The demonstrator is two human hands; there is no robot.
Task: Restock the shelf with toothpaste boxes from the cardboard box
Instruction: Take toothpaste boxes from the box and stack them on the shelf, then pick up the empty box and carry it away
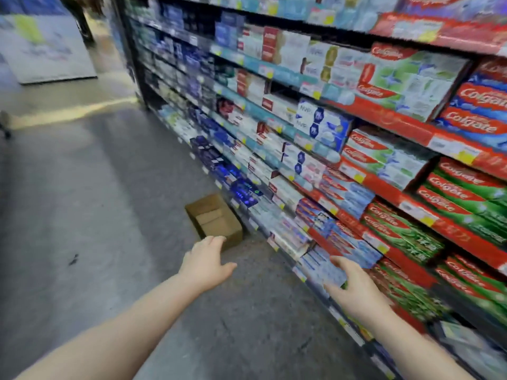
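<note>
Left hand (205,256), fingers spread and empty, hovers near the cardboard box (233,238) on the floor. Right hand (355,286) rests spread-fingered on shelved pale-blue toothpaste boxes (322,267).

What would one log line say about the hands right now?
left hand: open, stretched toward cardboard box on floor | right hand: touching blue toothpaste boxes on low shelf

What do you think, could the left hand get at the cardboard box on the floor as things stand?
Probably yes: the left hand hovers open close to the cardboard box, whose top stands open, and nothing shows between them. The box looks empty, though.
</note>
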